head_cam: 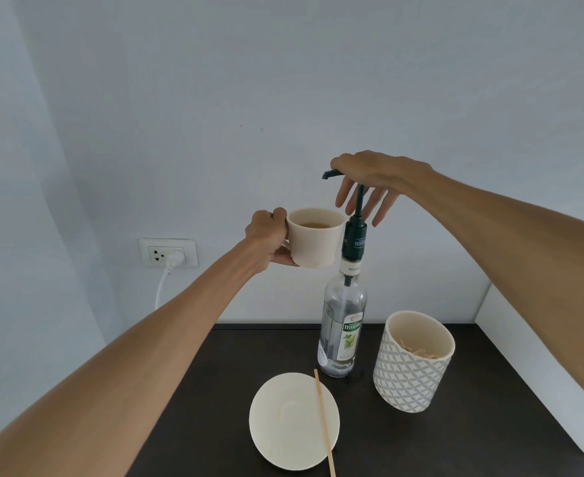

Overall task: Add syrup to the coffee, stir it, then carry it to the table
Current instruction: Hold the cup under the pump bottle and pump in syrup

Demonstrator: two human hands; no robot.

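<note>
Dark, almost black, the surface (456, 435) carries a cream saucer (294, 421) near its front edge, with a thin wooden stir stick (324, 421) lying across the saucer's right side and running off toward us. Just behind the saucer stands the clear syrup bottle (342, 325), upright, its label facing us and its dark green pump (354, 235) rising tall from the neck. To the right of the bottle, close but apart from it, sits a patterned grey-and-white canister (411, 370) with pale bits inside; we cannot tell what they are. A white ledge (542, 366) borders the surface on the right, and a wall socket (168, 253) with a white plug sits low on the pale blue wall at left. Our left hand (270, 235) is clamped on the handle side of the cream coffee cup (314, 239), holding it in the air level with the pump collar, just left of it and below the spout; brown coffee shows inside. Our right hand (369, 180) lies palm-down on top of the pump head, fingers spread loosely and drooping either side of the stem, the arm reaching in from the right.
</note>
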